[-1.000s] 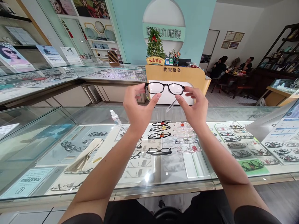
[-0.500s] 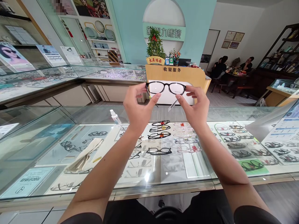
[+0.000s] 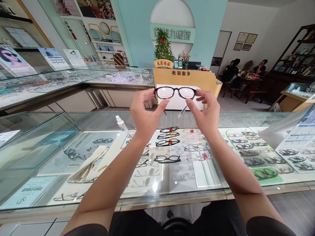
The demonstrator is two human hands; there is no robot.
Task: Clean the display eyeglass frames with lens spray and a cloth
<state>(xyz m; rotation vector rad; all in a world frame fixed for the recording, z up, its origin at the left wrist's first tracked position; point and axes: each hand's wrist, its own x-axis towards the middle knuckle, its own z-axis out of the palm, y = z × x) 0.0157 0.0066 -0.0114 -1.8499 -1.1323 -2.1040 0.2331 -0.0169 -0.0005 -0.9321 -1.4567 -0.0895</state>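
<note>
Clearly, the eyeglasses with a glossy black full-rim frame and clear, rounded lenses (image 3: 176, 89) are held up in the air above the glass-topped display table (image 3: 137, 194). The left hand (image 3: 147, 109) grips one outer corner, its fingers at the hinge and its thumb at the lower rim; the right hand (image 3: 208, 109) pinches the other corner in the same way. Light glints on both lenses, and a thin pale strip (image 3: 182, 112) slants below the lens nearer the right hand. Tiny lettering along the bottom of that lens is too blurred to read.

Farther off, the grey raised characters on the mint-green sign band (image 3: 183, 34) end in "力眼镜", the earlier ones partly covered by a leafy green plant (image 3: 163, 49). Below it, a cream plaque with red characters (image 3: 163, 64) reads "大展鸿图", and the wood-fronted cash stand (image 3: 208, 78) bears "收银服务" in black. On the table sits a white spray bottle (image 3: 121, 123), its label too small to read.
</note>
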